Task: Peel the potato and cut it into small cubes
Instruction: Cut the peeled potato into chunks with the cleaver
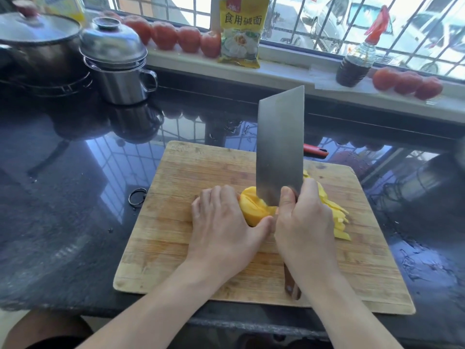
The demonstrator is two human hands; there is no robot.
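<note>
A peeled yellow potato (253, 209) lies near the middle of the wooden cutting board (176, 222). My left hand (221, 222) holds it down, fingers curled over its left side and thumb against its near end. My right hand (305, 222) grips the wooden handle of a cleaver (279, 147), whose wide blade stands upright with its edge on the potato's right end. Several cut yellow slices (337, 217) lie fanned on the board just right of the blade, partly hidden by my right hand.
The board sits on a dark glossy counter (63, 197). A black hair tie (137, 196) lies at its left edge, a red-handled tool (315, 150) behind it. Steel pots (115, 66) stand back left. Tomatoes (176, 37), a yellow bag (240, 31) and a dark bottle (354, 64) line the windowsill.
</note>
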